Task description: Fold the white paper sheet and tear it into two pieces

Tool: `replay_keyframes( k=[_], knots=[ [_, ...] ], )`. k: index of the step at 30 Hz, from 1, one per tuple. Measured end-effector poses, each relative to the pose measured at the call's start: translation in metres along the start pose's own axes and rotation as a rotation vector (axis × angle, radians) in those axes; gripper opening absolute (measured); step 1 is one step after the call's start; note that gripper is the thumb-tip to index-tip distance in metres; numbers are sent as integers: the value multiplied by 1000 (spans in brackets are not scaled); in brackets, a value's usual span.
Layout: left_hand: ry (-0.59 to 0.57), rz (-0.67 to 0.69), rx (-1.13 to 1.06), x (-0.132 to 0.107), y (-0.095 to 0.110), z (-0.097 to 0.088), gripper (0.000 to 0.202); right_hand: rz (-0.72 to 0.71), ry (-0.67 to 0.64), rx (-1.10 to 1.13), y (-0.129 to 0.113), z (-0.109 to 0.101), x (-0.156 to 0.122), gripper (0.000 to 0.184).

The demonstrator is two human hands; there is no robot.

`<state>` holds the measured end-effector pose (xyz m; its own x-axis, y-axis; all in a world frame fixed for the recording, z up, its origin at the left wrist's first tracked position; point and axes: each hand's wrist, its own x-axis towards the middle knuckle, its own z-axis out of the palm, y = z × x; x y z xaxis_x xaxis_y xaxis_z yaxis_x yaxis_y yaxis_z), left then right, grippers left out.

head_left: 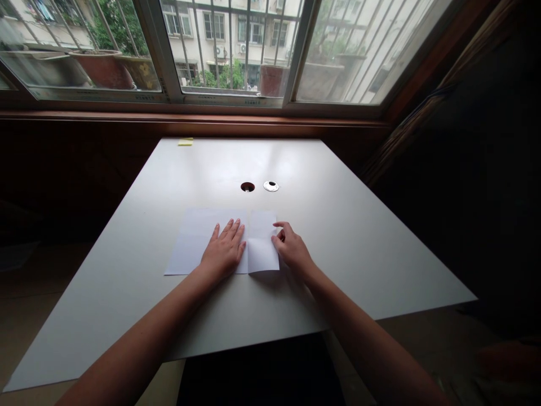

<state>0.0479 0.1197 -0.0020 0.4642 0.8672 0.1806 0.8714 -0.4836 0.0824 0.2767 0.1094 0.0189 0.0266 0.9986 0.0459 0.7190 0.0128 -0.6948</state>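
A white sheet of paper (194, 239) lies flat on the white table (338, 225), with a vertical crease right of its middle and a horizontal one across the right part. My left hand (225, 248) lies flat on the paper, fingers stretched out together, just left of the crease. My right hand (291, 248) rests at the sheet's right edge with fingers curled, fingertips touching the edge of the right panel (262, 251). Whether it pinches the paper I cannot make out.
A round cable hole (247, 186) and its loose white cap (271, 186) sit beyond the paper. A yellow sticky pad (185, 142) lies at the table's far edge. Behind is a dark wooden sill and a barred window with plant pots. Dark curtain at right.
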Motion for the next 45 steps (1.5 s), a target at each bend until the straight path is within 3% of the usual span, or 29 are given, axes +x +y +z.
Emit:
replay_keyframes(
  k=[45],
  knots=[
    [-5, -19, -27, 1, -3, 4, 54, -13, 35, 81, 0, 5, -8, 36]
  ],
)
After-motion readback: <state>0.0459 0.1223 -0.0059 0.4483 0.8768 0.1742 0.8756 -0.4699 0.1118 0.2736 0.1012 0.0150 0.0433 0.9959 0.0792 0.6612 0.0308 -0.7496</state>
